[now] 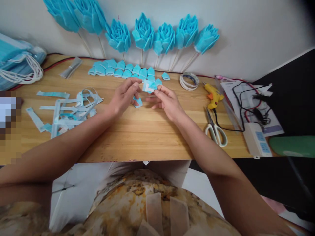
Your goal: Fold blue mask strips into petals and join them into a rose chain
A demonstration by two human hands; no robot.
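Piece (pixel 149 87): small, light blue with white, raised over the wooden table between the two hands, just in front of the rows of cut petals.
Right hand (pixel 169 101): thumb and forefinger pinched together on the piece's right edge; the other fingers curl below.
Left hand (pixel 124 95): thumb and forefinger near each other at the piece's left edge; whether they pinch it, I cannot tell.
Loose cutting (pixel 138 102): blue, by the left hand's lower fingers; held or lying, I cannot tell.
Cut petals (pixel 119 65): blue, pointed, overlapping in rows behind the hands.
Lone petal (pixel 165 76): just right of the rows.
Tape roll (pixel 189 81): flat, further right.
Glue gun (pixel 213 95): yellow, on its side.
Scissors (pixel 216 132): white-handled, tips just beside the glue gun.
Strips (pixel 70 122): pale blue, in a tangled heap left of the left forearm.
Flowers (pixel 143 32): seven, blue, on thin sticks, leaning against the wall.
Table (pixel 137 139): wooden, under it all.
Power strip (pixel 256 139): white, at the right front corner, beside papers (pixel 272 118) and dark wires.
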